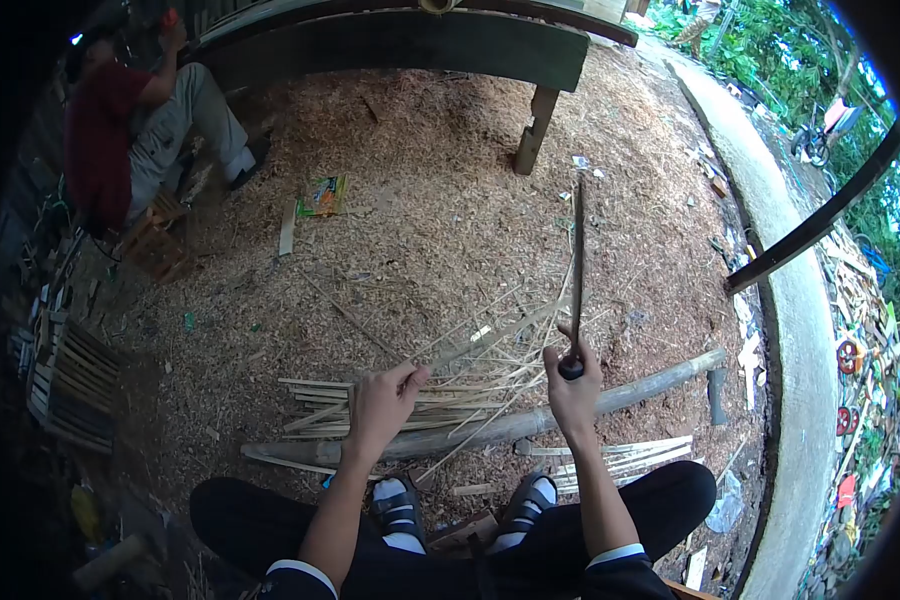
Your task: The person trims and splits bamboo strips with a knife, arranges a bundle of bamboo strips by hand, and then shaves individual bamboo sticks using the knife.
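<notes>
My right hand (574, 392) is wrapped round the dark handle of a long knife (579, 255), whose narrow blade points away from me, nearly straight ahead. Thumb and fingers of my left hand (382, 408) pinch the near end of a thin bamboo strip (495, 335). The strip slants up and right toward the blade; I cannot tell whether they touch. Below both hands a long bamboo pole (495, 430) lies across the ground in front of my sandals. A pile of split bamboo strips (320, 408) rests against its far side, and more pale strips (635, 455) lie nearer my right knee.
Shavings cover the ground. At the upper left a person in a red shirt (105, 140) sits on a wooden crate (155, 250). A heavy wooden bench (390, 45) spans the back. Slatted wood (70, 380) stands left; a concrete kerb (795, 300) and dark post (820, 215) are right.
</notes>
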### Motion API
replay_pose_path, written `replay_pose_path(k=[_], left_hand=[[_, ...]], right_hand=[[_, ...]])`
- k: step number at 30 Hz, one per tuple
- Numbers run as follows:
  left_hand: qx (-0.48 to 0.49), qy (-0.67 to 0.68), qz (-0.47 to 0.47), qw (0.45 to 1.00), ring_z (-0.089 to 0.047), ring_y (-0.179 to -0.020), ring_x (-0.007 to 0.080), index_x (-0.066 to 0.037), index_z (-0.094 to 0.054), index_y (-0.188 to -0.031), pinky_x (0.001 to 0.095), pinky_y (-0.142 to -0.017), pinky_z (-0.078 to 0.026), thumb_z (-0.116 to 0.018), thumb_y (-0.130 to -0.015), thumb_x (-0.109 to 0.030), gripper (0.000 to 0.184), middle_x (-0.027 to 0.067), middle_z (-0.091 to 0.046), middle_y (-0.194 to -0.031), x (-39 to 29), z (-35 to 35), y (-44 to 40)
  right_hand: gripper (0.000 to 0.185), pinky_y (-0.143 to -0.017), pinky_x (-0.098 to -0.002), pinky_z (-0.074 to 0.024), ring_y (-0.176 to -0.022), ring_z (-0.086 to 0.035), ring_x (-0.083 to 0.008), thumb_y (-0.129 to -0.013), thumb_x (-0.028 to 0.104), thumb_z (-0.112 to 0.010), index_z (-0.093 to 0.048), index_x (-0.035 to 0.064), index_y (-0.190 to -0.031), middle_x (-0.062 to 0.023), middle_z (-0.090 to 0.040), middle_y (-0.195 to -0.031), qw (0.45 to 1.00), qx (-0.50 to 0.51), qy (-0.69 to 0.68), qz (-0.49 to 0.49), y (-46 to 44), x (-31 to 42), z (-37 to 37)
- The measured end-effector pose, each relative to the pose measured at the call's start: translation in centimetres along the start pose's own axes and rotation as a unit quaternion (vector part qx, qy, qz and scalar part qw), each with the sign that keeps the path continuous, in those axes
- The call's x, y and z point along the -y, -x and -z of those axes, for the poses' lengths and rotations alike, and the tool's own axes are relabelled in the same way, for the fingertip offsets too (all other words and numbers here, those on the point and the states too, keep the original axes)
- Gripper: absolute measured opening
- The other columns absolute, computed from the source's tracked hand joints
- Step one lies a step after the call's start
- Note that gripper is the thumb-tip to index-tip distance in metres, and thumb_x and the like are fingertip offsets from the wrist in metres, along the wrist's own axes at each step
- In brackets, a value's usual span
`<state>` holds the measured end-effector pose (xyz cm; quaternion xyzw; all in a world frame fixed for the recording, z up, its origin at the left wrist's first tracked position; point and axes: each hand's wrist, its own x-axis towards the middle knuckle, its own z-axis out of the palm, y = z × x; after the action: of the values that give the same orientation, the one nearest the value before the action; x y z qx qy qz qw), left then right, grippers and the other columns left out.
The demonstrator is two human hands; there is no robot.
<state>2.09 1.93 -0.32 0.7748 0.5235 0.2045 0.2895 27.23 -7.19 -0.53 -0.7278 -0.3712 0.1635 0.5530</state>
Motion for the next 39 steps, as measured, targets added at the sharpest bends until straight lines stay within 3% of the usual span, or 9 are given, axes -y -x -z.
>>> replay_pose_path(k=[9, 12, 15, 17, 21, 23, 27, 37, 39], left_hand=[[0.027, -0.047, -0.080, 0.995, -0.063, -0.054, 0.0335, -0.012, -0.074, -0.088, 0.0454, -0.055, -0.045, -0.059, -0.094, -0.053, 0.043, 0.0095, -0.058, -0.052, -0.9, 2.3, -0.4], [0.074, -0.079, -0.018, 0.994, -0.066, -0.065, 0.0289, -0.013, -0.074, -0.084, 0.0405, -0.069, -0.048, -0.063, -0.092, -0.052, 0.042, 0.0076, -0.059, -0.054, -1.3, 3.0, -0.6], [-0.031, -0.110, -0.135, 0.984, -0.064, -0.093, 0.0258, -0.012, -0.075, -0.084, 0.0416, -0.090, -0.044, -0.074, -0.086, -0.045, 0.032, 0.0072, -0.064, -0.073, 0.0, 2.1, -1.3], [-0.206, -0.164, -0.208, 0.942, -0.050, -0.113, 0.0257, -0.012, -0.070, -0.097, 0.0456, -0.099, -0.034, -0.077, -0.084, -0.041, 0.033, 0.0103, -0.058, -0.106, 0.3, 1.6, -1.5], [-0.363, -0.087, -0.149, 0.916, -0.040, -0.123, 0.0323, -0.008, -0.060, -0.115, 0.0542, -0.107, -0.028, -0.075, -0.088, -0.039, 0.044, 0.0146, -0.043, -0.127, -1.0, 0.0, -0.6], [-0.346, 0.178, -0.061, 0.919, -0.035, -0.129, 0.0331, -0.007, -0.049, -0.129, 0.0517, -0.110, -0.026, -0.072, -0.090, -0.039, 0.055, 0.0172, -0.035, -0.133, 0.2, -3.2, -0.2], [-0.081, 0.446, 0.007, 0.891, -0.051, -0.117, 0.0197, -0.004, -0.049, -0.122, 0.0378, -0.104, -0.039, -0.053, -0.104, -0.031, 0.032, 0.0109, -0.055, -0.119, -1.0, -5.4, -0.1], [-0.044, 0.543, -0.009, 0.839, -0.053, -0.076, 0.0092, -0.005, -0.055, -0.100, 0.0265, -0.074, -0.046, -0.043, -0.108, -0.025, 0.025, -0.0008, -0.052, -0.080, -1.7, -4.5, -0.3], [-0.003, 0.534, 0.111, 0.838, -0.044, -0.064, 0.0065, -0.006, -0.052, -0.097, 0.0235, -0.060, -0.042, -0.043, -0.108, -0.029, 0.027, -0.0037, -0.044, -0.074, -1.3, -3.1, -0.2]], right_hand=[[0.022, -0.048, -0.0247, -0.0294, -0.052, -0.039, -0.0030, -0.087, 0.015, -0.076, -0.072, 0.0073, -0.108, 0.0030, -0.046, -0.055, 0.993, 0.084, 0.088, 0.011, -0.3, -1.0, 0.4], [0.019, -0.049, -0.0244, -0.0312, -0.054, -0.041, -0.0027, -0.087, 0.015, -0.077, -0.071, 0.0049, -0.102, 0.0024, -0.049, -0.057, 0.991, 0.107, 0.073, 0.015, -0.1, -1.4, 0.3], [0.018, -0.050, -0.0232, -0.0317, -0.057, -0.042, -0.0024, -0.087, 0.015, -0.076, -0.070, 0.0024, -0.098, 0.0041, -0.052, -0.061, 0.991, 0.131, 0.014, -0.009, 0.3, -2.3, -0.4], [0.017, -0.051, -0.0224, -0.0318, -0.058, -0.042, -0.0023, -0.088, 0.014, -0.076, -0.070, 0.0014, -0.098, 0.0049, -0.054, -0.063, 0.988, 0.148, -0.032, -0.041, 0.8, -2.4, -0.9], [0.018, -0.041, -0.0236, -0.0277, -0.044, -0.040, -0.0037, -0.092, 0.018, -0.073, -0.067, 0.0025, -0.099, 0.0065, -0.047, -0.057, 0.973, 0.133, -0.119, -0.145, 1.8, -1.7, -2.2], [0.019, -0.044, -0.0243, -0.0325, -0.047, -0.043, -0.0046, -0.090, 0.017, -0.075, -0.066, 0.0032, -0.100, 0.0052, -0.049, -0.058, 0.923, 0.147, -0.226, -0.276, 2.1, 0.0, -2.0], [0.015, -0.041, -0.0261, -0.0309, -0.041, -0.038, -0.0064, -0.094, 0.017, -0.070, -0.062, 0.0055, -0.099, 0.0061, -0.043, -0.053, 0.865, 0.179, -0.318, -0.345, 3.1, 0.1, -2.6], [0.017, -0.039, -0.0254, -0.0260, -0.040, -0.033, -0.0061, -0.093, 0.019, -0.070, -0.060, 0.0074, -0.100, 0.0069, -0.037, -0.055, 0.820, 0.252, -0.278, -0.432, 5.9, 0.7, -3.9], [0.017, -0.039, -0.0246, -0.0262, -0.041, -0.035, -0.0053, -0.094, 0.019, -0.069, -0.062, 0.0052, -0.101, 0.0070, -0.039, -0.056, 0.904, 0.199, -0.182, -0.331, 5.4, 0.6, -3.5]])
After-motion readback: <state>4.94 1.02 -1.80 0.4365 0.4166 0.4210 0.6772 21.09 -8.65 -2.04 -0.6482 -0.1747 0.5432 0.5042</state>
